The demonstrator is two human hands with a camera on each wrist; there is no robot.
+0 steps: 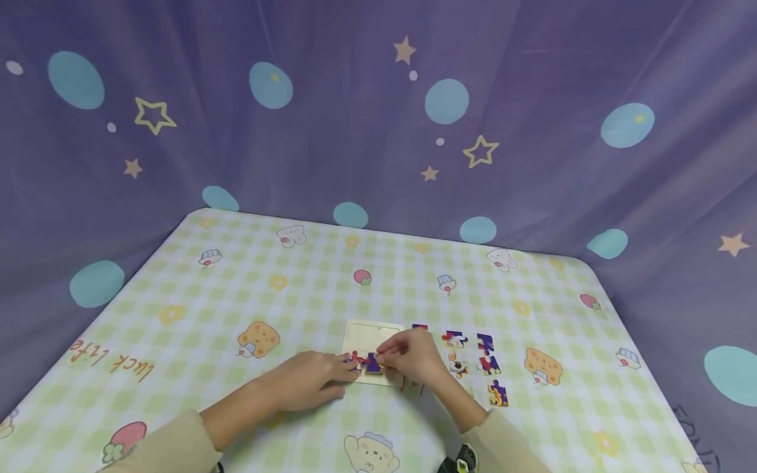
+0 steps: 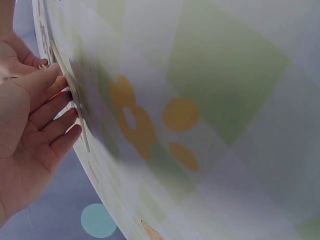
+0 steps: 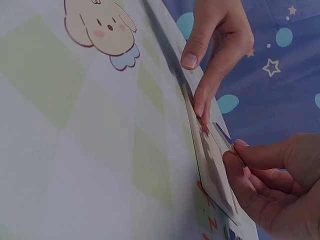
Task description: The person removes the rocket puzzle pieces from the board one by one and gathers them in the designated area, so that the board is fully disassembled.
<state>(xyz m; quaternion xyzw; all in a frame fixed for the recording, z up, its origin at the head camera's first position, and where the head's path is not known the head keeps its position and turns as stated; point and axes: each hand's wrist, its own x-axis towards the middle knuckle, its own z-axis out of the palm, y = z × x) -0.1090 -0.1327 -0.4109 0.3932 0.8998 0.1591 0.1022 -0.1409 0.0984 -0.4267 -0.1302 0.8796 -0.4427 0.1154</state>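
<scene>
A pale wooden puzzle board [image 1: 367,334] with a raised rim lies on the table before me. My right hand [image 1: 414,357] pinches a purple jigsaw piece [image 1: 374,363] between thumb and fingers. In the right wrist view the held piece [image 3: 223,136] is tilted, its edge above the board's surface. Fingertips of my left hand [image 1: 310,380] rest at the board's left side, touching a red and purple jigsaw piece [image 1: 356,358] that lies in it. The left wrist view shows the left fingers nearly straight along the board's edge [image 2: 82,125]; the pieces are mostly hidden there.
Right of the board lie several loose jigsaw pieces, among them a white and red one [image 1: 455,339], a purple one [image 1: 485,343] and a yellow and purple one [image 1: 498,393]. Another piece [image 1: 420,327] is partly behind my right hand. A checked cloth [image 1: 284,420] covers the table.
</scene>
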